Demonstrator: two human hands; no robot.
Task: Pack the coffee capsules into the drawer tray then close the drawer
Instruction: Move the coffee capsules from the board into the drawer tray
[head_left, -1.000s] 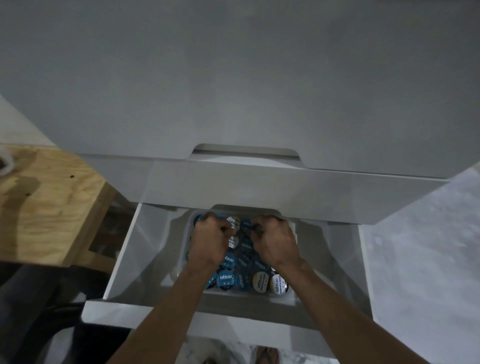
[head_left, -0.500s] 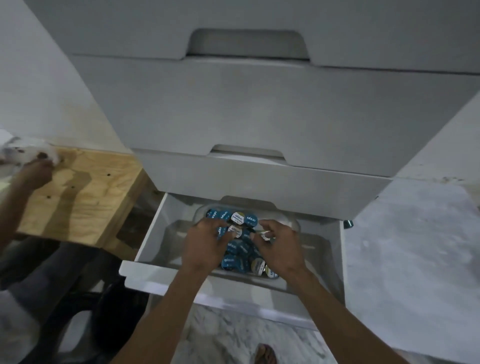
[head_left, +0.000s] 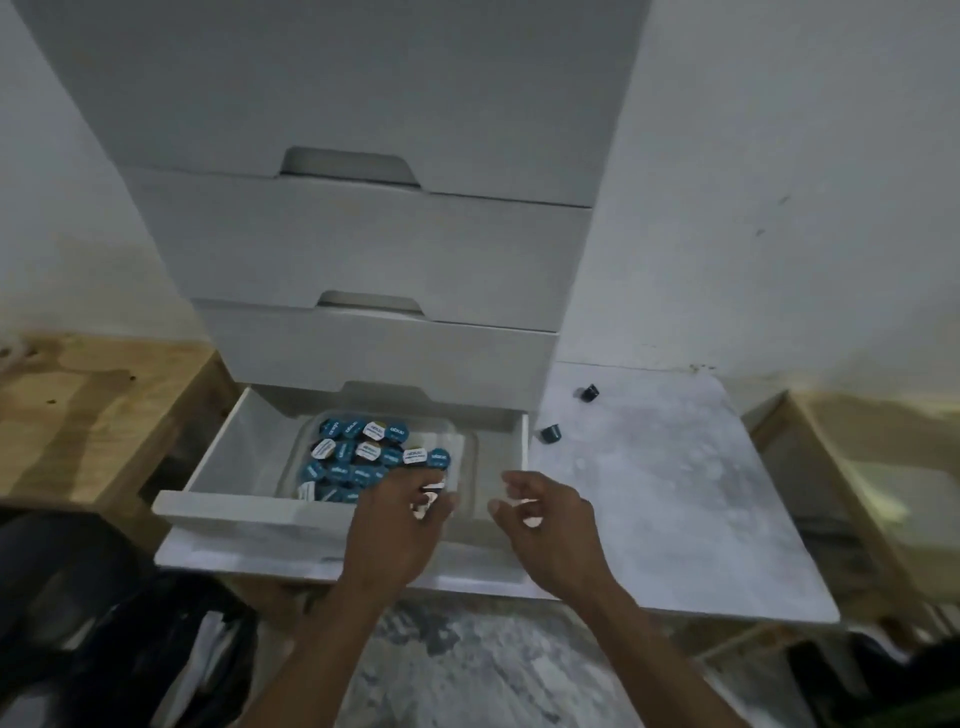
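The bottom drawer (head_left: 249, 512) of a white drawer unit (head_left: 363, 249) stands pulled out. Inside it sits a clear plastic tray (head_left: 467, 457) filled with coffee capsules (head_left: 363, 457), most with blue lids and a few with white, lying packed together in the tray's left and middle part. The left hand (head_left: 400, 525) reaches over the drawer's front edge at the tray's near right corner, fingers curled; something pale shows between them, but blur hides whether it is a capsule in its grip. The right hand (head_left: 545, 525) hovers just right of the left, over the drawer's front right corner, fingers loosely curled and holding nothing. Two dark loose capsules (head_left: 551, 433) lie on the white marbled surface (head_left: 675, 493) right of the drawer, well apart from the tray.
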